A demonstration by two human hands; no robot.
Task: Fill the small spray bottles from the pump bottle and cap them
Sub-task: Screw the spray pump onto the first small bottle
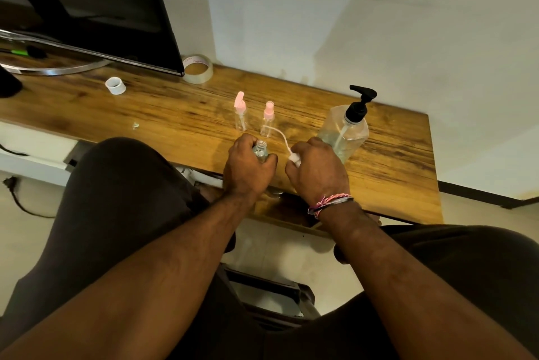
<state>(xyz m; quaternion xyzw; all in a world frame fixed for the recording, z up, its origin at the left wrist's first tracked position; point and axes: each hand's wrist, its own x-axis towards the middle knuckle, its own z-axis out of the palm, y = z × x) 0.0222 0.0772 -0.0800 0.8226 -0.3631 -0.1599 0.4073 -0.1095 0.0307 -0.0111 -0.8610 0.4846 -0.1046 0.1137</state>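
While your left hand [248,164] grips the open small spray bottle [260,151] near the front edge of the counter [163,114], fingers curled round its body, your right hand [316,170] pinches the white spray head [294,159], its dip tube [278,133] arcing up and back, not yet in the neck; that bottle looks to have clear liquid in it, level hard to tell, so my read is filled and about to be capped

Two more small bottles stand just behind your hands: the left pink-topped bottle [241,113] and the right pink-topped bottle [268,120], both with spray heads on; whether they hold liquid, can't tell; pump bottle [347,129] sits right of your right hand, partly full, black pump up

Done so far, judging: likely one fill; left: seat the tube, screw this head on, then maybe the other two

Room: the held bottle is close to the counter's near edge, a slip drops it to your lap or the floor; the tube tip swings near the right pink-topped bottle, could tip it; pump bottle just beside your right knuckles; open counter to the left, tape roll [197,68] and white ring [115,85] well back near the monitor [110,9]
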